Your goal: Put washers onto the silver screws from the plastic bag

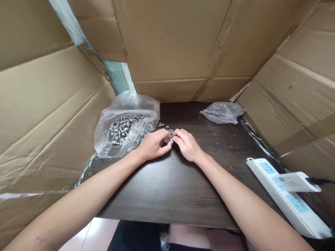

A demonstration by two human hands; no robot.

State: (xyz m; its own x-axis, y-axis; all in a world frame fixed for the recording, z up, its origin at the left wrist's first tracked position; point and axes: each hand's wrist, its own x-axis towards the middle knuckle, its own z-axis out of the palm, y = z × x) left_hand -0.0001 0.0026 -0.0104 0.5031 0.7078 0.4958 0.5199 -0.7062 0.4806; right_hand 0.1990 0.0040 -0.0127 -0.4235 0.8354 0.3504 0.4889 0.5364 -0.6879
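My left hand (pixel 157 143) and right hand (pixel 186 143) together at a small metal part (pixel 172 139).
Both hands' fingertips seemed clamped on it, nearer than the washer (pixel 171 131), right of the bag (pixel 103 130); handling it further likely called for a steady pinch.

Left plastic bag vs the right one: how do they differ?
The left bag looks larger; the right bag smaller.
The left bag gapes around a pile of bolts; the right bag lies crumpled and flatter.
The left bag is close to the left hand; the right bag lies apart from it.
Both are see-through.
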